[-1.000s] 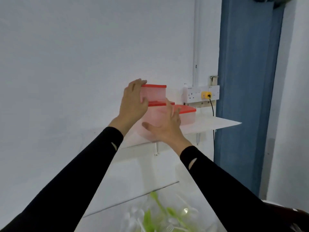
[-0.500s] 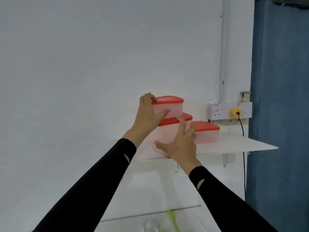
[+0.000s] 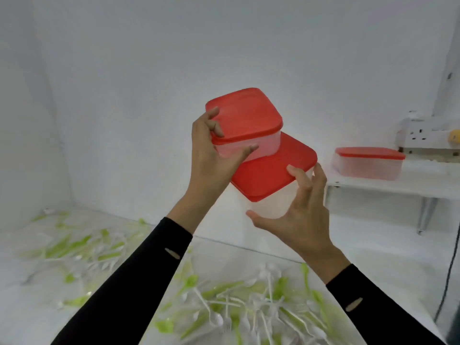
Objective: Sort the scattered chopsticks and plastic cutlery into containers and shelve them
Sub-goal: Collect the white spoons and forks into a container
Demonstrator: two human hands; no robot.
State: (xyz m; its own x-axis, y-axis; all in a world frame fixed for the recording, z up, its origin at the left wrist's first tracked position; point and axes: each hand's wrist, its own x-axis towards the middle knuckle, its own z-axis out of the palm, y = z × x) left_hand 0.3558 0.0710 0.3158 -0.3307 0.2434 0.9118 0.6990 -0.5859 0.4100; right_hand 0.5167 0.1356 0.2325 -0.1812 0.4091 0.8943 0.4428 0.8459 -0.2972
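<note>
my left grip [image 3: 214, 155] clasps the small container [image 3: 246, 118], my right grip [image 3: 302, 220] cups the large container [image 3: 271, 175] beneath; i should lower the 2 level onto the counter [image 3: 368, 260].

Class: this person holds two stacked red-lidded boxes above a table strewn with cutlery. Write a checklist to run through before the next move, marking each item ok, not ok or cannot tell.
1. Left hand grips the small box: ok.
2. Right hand holds the large box, thumb under its base: ok.
3. Stack level: not ok, both boxes tilt.
4. Both boxes closed: ok, as far as the view shows.
5. Free spot on the table straight below the hands: not ok, scattered cutlery lies there.
6. Boxes empty: cannot tell.
</note>
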